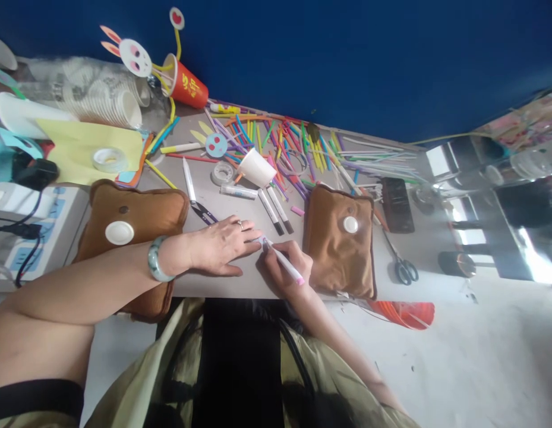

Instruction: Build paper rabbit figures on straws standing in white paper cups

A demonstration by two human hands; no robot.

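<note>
Brown pouches (336,255) alongside, white cup (259,168) beyond, right fingers (295,254) gripping marker (289,268), left fingers (249,235) extended

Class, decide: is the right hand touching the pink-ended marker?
Touching. The head view shows the right hand gripping the pink-ended marker near its tip.

The left hand (218,246) lies on the table (251,286); the right hand (278,273) grips a marker (285,264) (pink-ended), with scissors (406,271) farther right.

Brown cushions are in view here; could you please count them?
2: the left cushion, partly hidden by the left forearm, and the right cushion, beside the right hand.
</note>
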